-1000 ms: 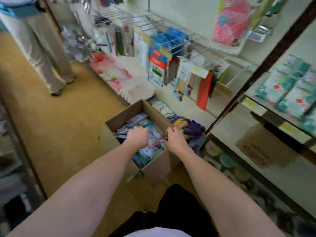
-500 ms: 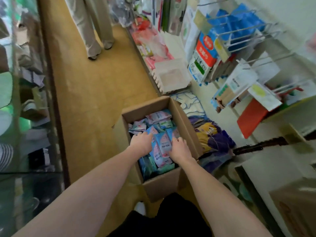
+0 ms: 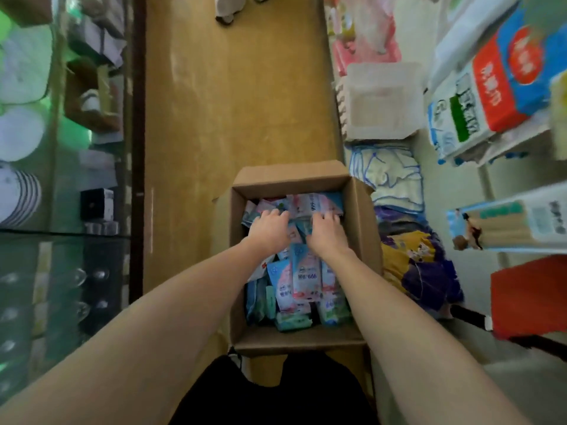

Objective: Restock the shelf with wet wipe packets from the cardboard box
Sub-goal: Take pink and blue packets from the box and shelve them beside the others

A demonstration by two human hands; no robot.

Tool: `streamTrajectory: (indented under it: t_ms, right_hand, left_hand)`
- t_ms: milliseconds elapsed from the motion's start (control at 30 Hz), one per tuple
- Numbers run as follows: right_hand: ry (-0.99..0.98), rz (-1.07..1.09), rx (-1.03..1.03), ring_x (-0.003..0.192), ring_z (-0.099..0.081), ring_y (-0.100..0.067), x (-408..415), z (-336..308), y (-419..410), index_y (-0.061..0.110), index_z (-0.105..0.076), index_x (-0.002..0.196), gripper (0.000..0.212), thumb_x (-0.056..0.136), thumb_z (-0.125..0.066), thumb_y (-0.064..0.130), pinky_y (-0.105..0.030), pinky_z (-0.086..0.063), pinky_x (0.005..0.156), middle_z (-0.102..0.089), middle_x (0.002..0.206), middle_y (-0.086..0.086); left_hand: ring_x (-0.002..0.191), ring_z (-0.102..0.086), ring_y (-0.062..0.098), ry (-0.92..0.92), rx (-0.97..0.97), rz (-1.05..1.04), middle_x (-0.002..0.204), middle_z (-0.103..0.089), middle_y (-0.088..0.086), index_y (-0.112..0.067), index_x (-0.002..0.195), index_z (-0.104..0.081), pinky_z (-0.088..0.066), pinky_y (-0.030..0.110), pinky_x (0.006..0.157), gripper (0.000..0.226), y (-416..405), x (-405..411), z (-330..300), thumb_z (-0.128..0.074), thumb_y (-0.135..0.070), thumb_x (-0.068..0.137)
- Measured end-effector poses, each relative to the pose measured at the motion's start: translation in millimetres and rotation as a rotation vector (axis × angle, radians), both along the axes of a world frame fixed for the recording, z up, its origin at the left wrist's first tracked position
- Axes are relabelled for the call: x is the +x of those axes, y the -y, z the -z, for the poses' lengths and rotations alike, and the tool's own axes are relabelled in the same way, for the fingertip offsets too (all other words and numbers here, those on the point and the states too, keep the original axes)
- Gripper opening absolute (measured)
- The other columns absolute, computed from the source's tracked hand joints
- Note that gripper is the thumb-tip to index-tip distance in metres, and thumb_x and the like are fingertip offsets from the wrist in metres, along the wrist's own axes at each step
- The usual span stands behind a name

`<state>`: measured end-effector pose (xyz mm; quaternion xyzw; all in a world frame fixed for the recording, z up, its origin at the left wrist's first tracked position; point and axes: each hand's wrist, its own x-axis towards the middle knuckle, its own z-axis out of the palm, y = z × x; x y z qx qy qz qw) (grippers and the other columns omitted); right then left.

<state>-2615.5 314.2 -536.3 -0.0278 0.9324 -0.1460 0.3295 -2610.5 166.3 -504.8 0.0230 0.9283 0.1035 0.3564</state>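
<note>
An open cardboard box (image 3: 359, 228) stands on the floor right below me, filled with several blue, pink and green wet wipe packets (image 3: 303, 273). Both my arms reach down into it. My left hand (image 3: 270, 230) lies on the pile at the far left of the box, its fingers curled down into the packets. Beside it, my right hand (image 3: 326, 233) has its fingers curled over a pink and blue packet near the far wall. The fingertips of both hands are hidden among the packets.
A shelf unit on the right carries a white plastic basket (image 3: 383, 99), hanging packs (image 3: 491, 96) and folded textiles (image 3: 414, 265) beside the box. A glass cabinet with plates (image 3: 21, 133) lines the left. A person's feet (image 3: 227, 13) stand up the yellow-brown aisle.
My head has tilted down and left, so the box now sits centred. Both hands have slid from the near middle of the pile to its far end.
</note>
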Motion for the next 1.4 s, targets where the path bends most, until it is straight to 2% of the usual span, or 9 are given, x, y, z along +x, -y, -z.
streamTrajectory:
  t_ms: [267, 367, 633, 767, 833, 967, 1100, 1233, 1400]
  right_hand:
    - [-0.014, -0.143, 0.074, 0.143, -0.027, -0.032, -41.8, 44.2, 8.8, 0.007, -0.03, 0.15, 0.072, 0.089, -0.065, 0.025, -0.041, -0.026, 0.118, -0.031, 0.154, -0.015]
    - [-0.01, -0.163, 0.113, 0.137, -0.035, -0.033, -54.7, 60.1, 9.9, 0.009, -0.033, 0.147, 0.073, 0.085, -0.068, 0.027, -0.043, -0.028, 0.114, -0.038, 0.146, -0.015]
    - [-0.05, -0.249, 0.202, 0.132, -0.036, -0.034, -56.5, 68.7, 8.9, 0.011, -0.034, 0.149, 0.061, 0.094, -0.058, 0.025, -0.044, -0.031, 0.108, -0.037, 0.144, -0.014]
    - [-0.011, -0.28, 0.207, 0.135, -0.032, -0.035, -45.9, 59.9, 6.7, 0.012, -0.044, 0.142, 0.07, 0.084, -0.071, 0.04, -0.044, -0.03, 0.109, -0.035, 0.147, -0.015]
    - [0.03, -0.236, 0.167, 0.137, -0.03, -0.035, -34.0, 55.7, 5.8, 0.011, -0.041, 0.143, 0.091, 0.074, -0.076, 0.059, -0.045, -0.03, 0.111, -0.035, 0.146, -0.016]
    - [0.146, -0.075, 0.078, 0.138, -0.032, -0.036, -7.4, 46.9, 1.7, 0.007, -0.029, 0.148, 0.106, 0.072, -0.074, 0.066, -0.046, -0.035, 0.108, -0.032, 0.149, -0.018]
    - [0.187, 0.028, 0.054, 0.136, -0.036, -0.037, 9.9, 26.3, -1.8, 0.005, -0.024, 0.149, 0.098, 0.082, -0.067, 0.062, -0.046, -0.041, 0.103, -0.035, 0.148, -0.021]
    - [0.215, 0.195, -0.007, 0.132, -0.04, -0.038, 23.6, -3.1, -0.7, 0.004, -0.024, 0.147, 0.09, 0.084, -0.064, 0.055, -0.045, -0.042, 0.101, -0.037, 0.146, -0.02]
    - [0.192, 0.326, -0.018, 0.128, -0.047, -0.037, 44.3, -42.0, 2.0, 0.005, -0.026, 0.149, 0.079, 0.092, -0.061, 0.048, -0.042, -0.045, 0.094, -0.039, 0.145, -0.02]
  left_hand:
    - [0.134, -0.029, 0.038, 0.034, -0.128, -0.028, 0.143, -0.04, 0.015, -0.015, 0.14, -0.039, -0.027, 0.049, 0.108, 0.052, 14.2, -22.3, 45.7, -0.053, -0.024, 0.091]
    - [0.137, -0.024, 0.042, 0.087, -0.172, -0.051, 0.149, -0.031, 0.019, -0.019, 0.145, -0.032, -0.023, 0.053, 0.111, 0.061, 17.1, -25.7, 60.8, -0.055, -0.031, 0.09]
    - [0.129, -0.035, 0.041, 0.046, -0.263, 0.084, 0.142, -0.037, 0.021, -0.017, 0.145, -0.029, -0.032, 0.051, 0.106, 0.06, 14.0, -7.1, 76.9, -0.054, -0.022, 0.091]
    - [0.125, -0.042, 0.038, -0.019, -0.287, 0.129, 0.137, -0.045, 0.019, -0.01, 0.141, -0.034, -0.04, 0.047, 0.101, 0.054, 12.9, -3.4, 71.6, -0.054, -0.015, 0.091]
    - [0.124, -0.045, 0.038, -0.022, -0.304, 0.173, 0.136, -0.048, 0.019, -0.007, 0.139, -0.037, -0.041, 0.046, 0.098, 0.05, 11.1, -4.7, 66.9, -0.053, -0.014, 0.092]
    - [0.122, -0.048, 0.036, -0.037, -0.32, 0.22, 0.133, -0.052, 0.016, -0.008, 0.134, -0.041, -0.044, 0.045, 0.093, 0.044, 8.9, -1.9, 54.8, -0.053, -0.014, 0.093]
    - [0.118, -0.047, 0.031, -0.082, -0.263, 0.186, 0.126, -0.052, 0.013, -0.011, 0.127, -0.047, -0.046, 0.042, 0.087, 0.041, 12.8, 7.8, 36.1, -0.058, -0.012, 0.088]
    - [0.115, -0.05, 0.031, -0.116, -0.176, 0.177, 0.122, -0.055, 0.014, -0.008, 0.123, -0.05, -0.045, 0.041, 0.086, 0.028, 9.6, 10.9, 5.5, -0.045, -0.012, 0.096]
    - [0.094, -0.06, 0.031, -0.074, -0.084, 0.258, 0.107, -0.062, 0.012, -0.007, 0.112, -0.048, -0.042, 0.038, 0.066, 0.016, 11.1, 12.4, -33.5, -0.047, -0.01, 0.096]
